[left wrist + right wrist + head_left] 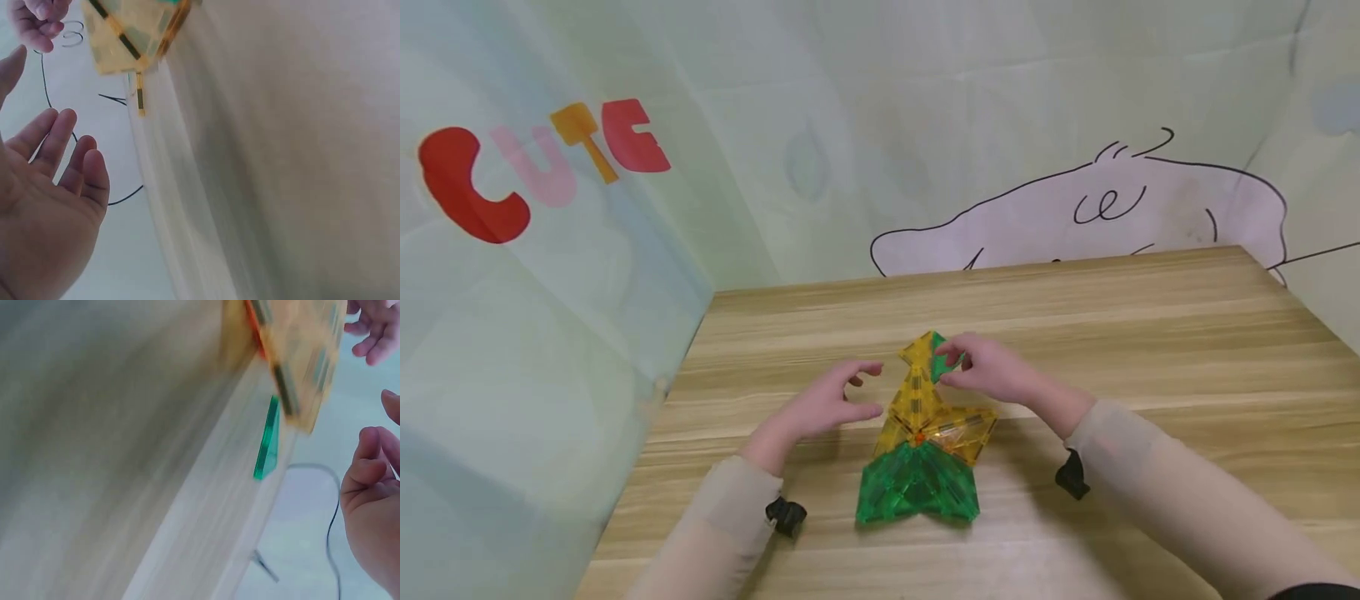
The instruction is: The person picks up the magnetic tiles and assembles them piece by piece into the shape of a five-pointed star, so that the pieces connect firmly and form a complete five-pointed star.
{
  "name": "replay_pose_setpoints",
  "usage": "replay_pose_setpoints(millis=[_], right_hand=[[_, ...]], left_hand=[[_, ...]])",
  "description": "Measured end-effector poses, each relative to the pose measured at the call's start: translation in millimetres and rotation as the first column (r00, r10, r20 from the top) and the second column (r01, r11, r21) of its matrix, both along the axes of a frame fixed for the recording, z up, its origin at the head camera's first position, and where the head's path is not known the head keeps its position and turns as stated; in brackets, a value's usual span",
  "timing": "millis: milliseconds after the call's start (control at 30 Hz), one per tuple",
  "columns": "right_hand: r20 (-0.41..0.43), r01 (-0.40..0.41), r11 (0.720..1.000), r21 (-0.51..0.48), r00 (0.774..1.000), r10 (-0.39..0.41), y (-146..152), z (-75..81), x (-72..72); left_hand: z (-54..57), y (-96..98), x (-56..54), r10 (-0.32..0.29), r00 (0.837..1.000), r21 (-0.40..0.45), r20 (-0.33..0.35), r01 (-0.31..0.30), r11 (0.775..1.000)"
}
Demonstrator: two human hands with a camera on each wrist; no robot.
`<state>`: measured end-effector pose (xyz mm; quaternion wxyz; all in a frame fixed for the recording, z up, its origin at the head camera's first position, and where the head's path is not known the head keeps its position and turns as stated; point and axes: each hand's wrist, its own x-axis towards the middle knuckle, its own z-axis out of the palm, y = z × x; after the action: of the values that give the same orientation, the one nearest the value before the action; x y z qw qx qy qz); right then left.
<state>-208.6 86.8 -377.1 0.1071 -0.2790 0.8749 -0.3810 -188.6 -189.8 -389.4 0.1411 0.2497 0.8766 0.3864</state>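
Translucent magnetic tiles [917,483] form a figure on the table, green at the near end and yellow [916,396] further up, with an orange spot at the centre. A yellow wing-like part [977,429] spreads to the right. At the far end are a small yellow tile [917,348] and a green triangular tile [938,358]. My left hand [831,402] hovers left of the yellow part, fingers and thumb apart. My right hand [988,367] overlaps the green triangular tile in the head view; in the right wrist view its loosely bent fingers are apart from that tile [267,440].
The wood-grain table [775,333] meets a printed cloth backdrop [820,150] at its back and left edges. Black straps [787,517] hang from both sleeves.
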Motion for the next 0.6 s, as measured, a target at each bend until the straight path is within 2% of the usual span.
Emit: replay_pose_setpoints(millis=[233,400,600], right_hand=[[-0.004,0.039,0.993,0.116,0.999,-0.038,13.1,-5.4,-24.9],[0.034,0.045,0.983,0.176,0.998,-0.051,15.5,-16.6,-37.0],[0.052,0.055,0.977,0.205,0.996,-0.067,23.4,-32.6,-44.3]], left_hand=[[-3.3,12.1,-35.5,0.061,0.998,-0.023,0.02,-0.06,0.998],[-12.9,15.0,-55.6,0.114,0.993,-0.046,0.04,-0.113,0.993],[-23.6,22.0,-70.3,0.083,0.995,-0.124,0.047,-0.076,0.989]])
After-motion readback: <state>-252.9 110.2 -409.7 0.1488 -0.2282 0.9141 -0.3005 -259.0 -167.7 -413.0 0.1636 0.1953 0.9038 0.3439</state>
